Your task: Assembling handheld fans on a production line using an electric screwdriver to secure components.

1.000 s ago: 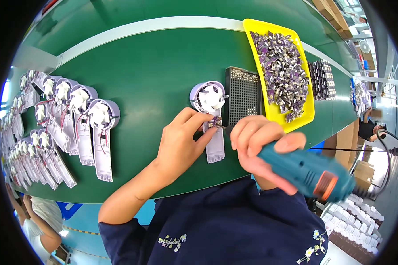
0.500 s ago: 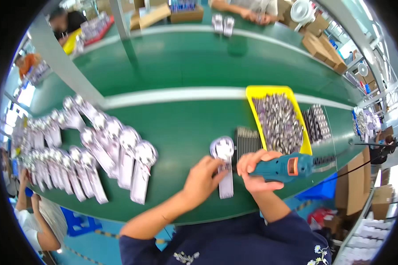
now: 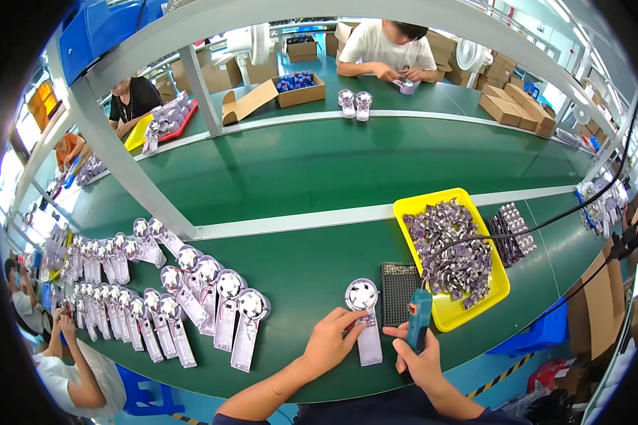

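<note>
A pale handheld fan housing point(image 3: 368, 346) with a round white fan head point(image 3: 362, 295) lies on the green bench in front of me. The fingers of my left hand point(image 3: 331, 344) are pinched together at its neck, against a small purplish part there. My right hand point(image 3: 420, 360), just right of the housing, is wrapped round a teal electric screwdriver point(image 3: 420, 319). The tool stands nearly upright, its cord at the upper end; its tip is hard to make out. Beside the fan head lies a black gridded tray point(image 3: 398, 301) with small screws along its far end.
A yellow tray point(image 3: 505, 287) of small purple-and-silver parts stands right of the black tray. Rows of similar fan housings point(image 3: 247, 333) cover the bench's left. The black cord point(image 3: 546, 225) arcs across the right side. Co-workers sit across the bench point(image 3: 386, 53) and at left point(image 3: 85, 368).
The screwdriver has swung from lying sideways, pointing left, to nearly upright in my right hand. My left hand stays at the fan housing. The view has tilted up, showing more beyond the bench.
</note>
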`<state>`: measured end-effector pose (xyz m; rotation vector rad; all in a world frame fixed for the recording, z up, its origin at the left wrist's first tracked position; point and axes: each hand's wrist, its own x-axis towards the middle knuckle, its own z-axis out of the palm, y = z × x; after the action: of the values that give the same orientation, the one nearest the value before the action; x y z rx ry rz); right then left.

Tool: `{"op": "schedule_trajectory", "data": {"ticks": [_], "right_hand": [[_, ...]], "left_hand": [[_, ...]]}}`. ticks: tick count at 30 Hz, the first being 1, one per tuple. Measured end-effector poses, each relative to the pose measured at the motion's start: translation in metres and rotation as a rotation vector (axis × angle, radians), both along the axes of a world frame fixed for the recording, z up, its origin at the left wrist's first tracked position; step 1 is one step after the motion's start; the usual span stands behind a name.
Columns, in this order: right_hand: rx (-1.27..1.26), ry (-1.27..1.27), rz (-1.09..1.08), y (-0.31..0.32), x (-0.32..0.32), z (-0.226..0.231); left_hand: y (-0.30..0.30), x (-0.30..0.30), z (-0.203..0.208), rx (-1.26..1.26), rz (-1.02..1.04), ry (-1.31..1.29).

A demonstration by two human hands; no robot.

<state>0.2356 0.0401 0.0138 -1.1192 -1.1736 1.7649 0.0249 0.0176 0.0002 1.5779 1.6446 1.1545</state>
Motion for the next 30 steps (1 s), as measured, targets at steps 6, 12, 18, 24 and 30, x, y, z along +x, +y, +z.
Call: {"op": "schedule_trajectory", "data": {"ticks": [6, 12, 18, 24, 30], "right_hand": [[-0.069, 0.026, 0.004, -0.009, -0.021, -0.004], [-0.177, 0.048, -0.047, -0.006, -0.031, 0.000], [-0.232, 0.129, -0.004, 0.007, -0.032, -0.002], [-0.268, 0.186, 0.033, 0.004, -0.047, -0.003], [-0.082, 0.134, -0.047, 0.006, -0.042, -0.011]], "left_hand": [[-0.015, -0.007, -0.005, 0.094, 0.064, -0.127], [-0.026, 0.002, -0.003, 0.193, 0.081, -0.212], [-0.025, -0.001, 0.007, 0.259, 0.111, -0.214], [-0.025, -0.003, -0.002, 0.301, 0.211, -0.273], [-0.027, 0.000, -0.005, 0.254, 0.177, -0.382]]}}
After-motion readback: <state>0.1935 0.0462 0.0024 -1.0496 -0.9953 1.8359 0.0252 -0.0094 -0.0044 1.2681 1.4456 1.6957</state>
